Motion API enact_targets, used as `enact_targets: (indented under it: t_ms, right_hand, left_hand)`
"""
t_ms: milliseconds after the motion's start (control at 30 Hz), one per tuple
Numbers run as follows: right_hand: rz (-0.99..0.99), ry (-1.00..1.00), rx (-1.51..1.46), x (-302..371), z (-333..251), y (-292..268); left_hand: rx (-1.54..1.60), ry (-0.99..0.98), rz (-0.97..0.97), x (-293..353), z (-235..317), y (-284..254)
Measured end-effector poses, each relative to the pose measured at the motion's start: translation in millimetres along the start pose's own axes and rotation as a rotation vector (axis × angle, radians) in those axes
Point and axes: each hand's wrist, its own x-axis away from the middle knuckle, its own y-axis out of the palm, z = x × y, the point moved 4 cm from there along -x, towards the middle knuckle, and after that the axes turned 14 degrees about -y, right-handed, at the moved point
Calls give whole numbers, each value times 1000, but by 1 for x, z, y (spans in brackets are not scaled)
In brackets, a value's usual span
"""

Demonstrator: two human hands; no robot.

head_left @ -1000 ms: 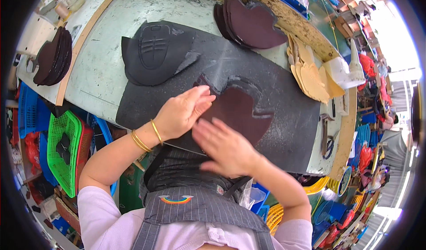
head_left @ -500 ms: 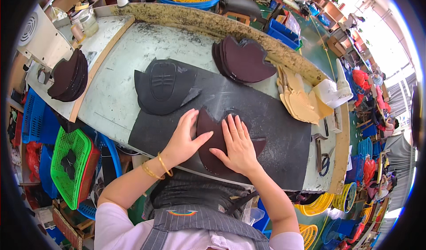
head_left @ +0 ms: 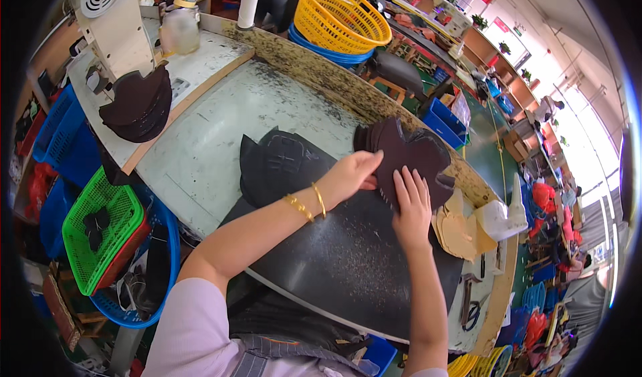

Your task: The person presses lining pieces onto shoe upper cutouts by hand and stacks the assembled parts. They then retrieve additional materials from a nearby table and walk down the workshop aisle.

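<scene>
At the right back of the table, a dark maroon curved sheet piece (head_left: pixel 409 155) lies over a stack of similar pieces, notches at its far edge. My left hand (head_left: pixel 351 178) pinches its left edge between thumb and fingers. Flat on its near part rest the outstretched fingers of my right hand (head_left: pixel 413 210). Left of my hands sits a black sheet piece (head_left: pixel 277 163) with raised lines, partly behind my left forearm. Beneath my arms is a black mat (head_left: pixel 321 250), sprinkled with small crumbs.
Another maroon stack (head_left: pixel 137 106) stands by a sewing machine (head_left: pixel 110 29) at left. Tan sheet pieces (head_left: pixel 458 226) and a white container (head_left: pixel 491 220) are at right, with a hammer (head_left: pixel 468 297) nearer me. A raised wooden rim (head_left: pixel 321 86) borders the table's far side.
Both hands have moved right and away from me, taking the maroon piece from the mat to the stack. The mat's middle, with its crumbs, now shows. The view has turned.
</scene>
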Motion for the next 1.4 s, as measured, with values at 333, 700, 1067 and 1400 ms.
enact_targets:
  t_ms: [333,700,1067,1400]
  right_hand:
    - [150,1264,-1836,-18,-91,80]
    - [361,490,-1421,-11,-99,-11]
    - [185,1350,-1230,183,-58,-33]
    - [-131,870,216,185,114,6]
  left_hand:
    - [-1378,373,757,99,-22,-90]
    - [-846,288,474,151,9,-38]
    - [-888,336,862,98,15,-174]
    - [-1416,710,-411,123,-82,93]
